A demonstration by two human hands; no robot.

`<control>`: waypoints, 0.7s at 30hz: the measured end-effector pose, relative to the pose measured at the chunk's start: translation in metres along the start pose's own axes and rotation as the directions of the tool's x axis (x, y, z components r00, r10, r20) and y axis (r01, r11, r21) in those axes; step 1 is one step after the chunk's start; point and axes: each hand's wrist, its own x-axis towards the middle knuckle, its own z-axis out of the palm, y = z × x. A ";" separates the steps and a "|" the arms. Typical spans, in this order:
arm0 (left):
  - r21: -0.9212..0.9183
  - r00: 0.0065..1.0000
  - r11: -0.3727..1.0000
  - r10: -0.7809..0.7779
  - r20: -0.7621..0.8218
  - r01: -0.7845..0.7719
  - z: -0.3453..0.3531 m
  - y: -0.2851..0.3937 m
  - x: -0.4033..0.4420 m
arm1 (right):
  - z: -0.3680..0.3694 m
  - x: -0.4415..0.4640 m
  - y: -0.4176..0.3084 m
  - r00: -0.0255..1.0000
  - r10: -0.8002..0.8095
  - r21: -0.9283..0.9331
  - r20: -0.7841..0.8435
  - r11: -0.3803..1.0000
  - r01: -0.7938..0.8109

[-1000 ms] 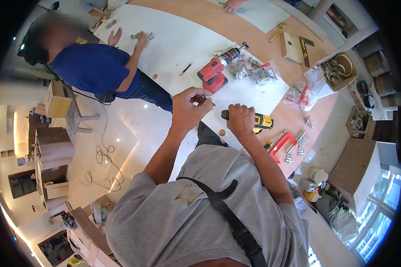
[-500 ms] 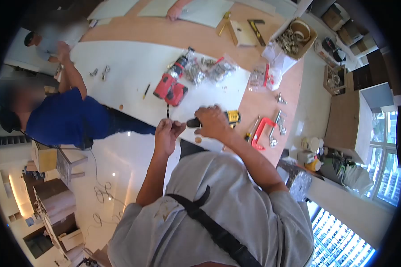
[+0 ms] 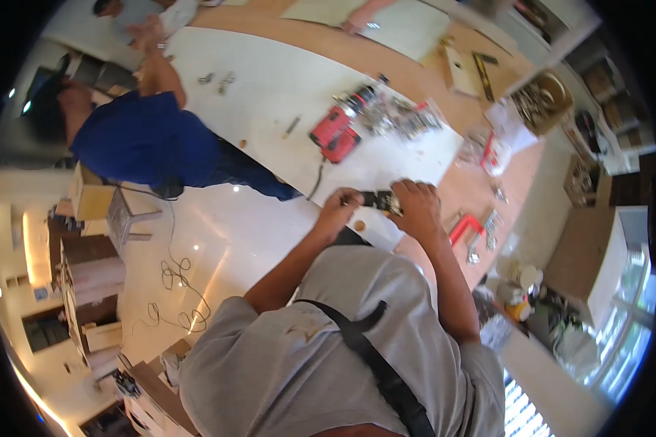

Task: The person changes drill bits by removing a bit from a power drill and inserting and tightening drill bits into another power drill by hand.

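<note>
A black and yellow tool, by its shape a cordless drill, is held over the near edge of the white board. My right hand wraps round its right part and hides much of it. My left hand is closed at its left end, fingers pinched; whatever lies between them is too small to make out. Beyond my hands a red and black power drill rests on the board, a black cord beside it. Clear bags of metal hardware lie next to that drill.
A red clamp and metal fittings lie right of my hands. A box of hardware and a square are at the back right. A person in blue stands at the left; another person's hand rests on a far panel.
The view has swung, so the table sits further right and higher. The black and yellow tool has turned in my right hand, and my left hand now meets its end.
</note>
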 end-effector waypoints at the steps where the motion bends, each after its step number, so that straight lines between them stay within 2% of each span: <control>1: -0.012 0.997 0.997 0.077 0.027 -0.077 -0.003 -0.003 0.001 | -0.001 -0.001 -0.002 1.000 -0.006 0.007 -0.014 1.000 0.006; 2: -0.023 0.986 0.988 0.154 0.061 -0.153 -0.005 -0.006 0.002 | -0.002 -0.001 -0.003 1.000 -0.019 0.015 -0.024 1.000 0.019; 5: -0.081 0.976 0.976 0.210 0.065 -0.204 -0.011 -0.008 0.003 | -0.004 0.000 -0.004 0.999 -0.022 0.029 -0.040 0.999 0.023; 6: -0.066 0.981 0.979 0.193 0.020 -0.191 -0.011 -0.002 0.000 | -0.006 -0.001 -0.006 0.999 -0.023 0.018 -0.029 1.000 0.023; 8: -0.042 0.996 0.996 0.083 0.029 -0.082 -0.013 0.000 0.004 | -0.006 0.001 -0.007 1.000 -0.007 0.022 -0.009 1.000 0.008; 10: 0.058 0.997 0.998 0.025 0.070 -0.029 -0.012 0.000 0.008 | -0.007 0.001 -0.009 1.000 0.005 0.012 0.009 1.000 -0.005; 12: 0.152 0.987 0.979 0.120 0.111 -0.136 -0.009 -0.003 0.007 | -0.010 0.001 -0.013 1.000 0.017 0.020 0.020 1.000 -0.018; 14: 0.109 0.989 0.987 0.108 0.104 -0.119 -0.004 0.004 0.002 | -0.012 0.003 -0.013 0.999 0.031 0.017 0.031 0.999 -0.032; 17: 0.043 0.979 0.983 0.172 0.112 -0.177 -0.003 0.003 0.002 | -0.013 0.002 -0.014 0.999 0.039 0.002 0.036 0.999 -0.039; 20: -0.005 0.977 0.979 0.205 -0.052 -0.205 0.002 0.005 -0.005 | -0.010 0.001 -0.013 1.000 0.018 0.001 0.001 1.000 -0.018; 21: 0.028 0.969 0.973 0.232 -0.083 -0.230 0.001 -0.001 -0.003 | -0.010 0.000 -0.013 1.000 0.017 0.005 0.003 1.000 -0.017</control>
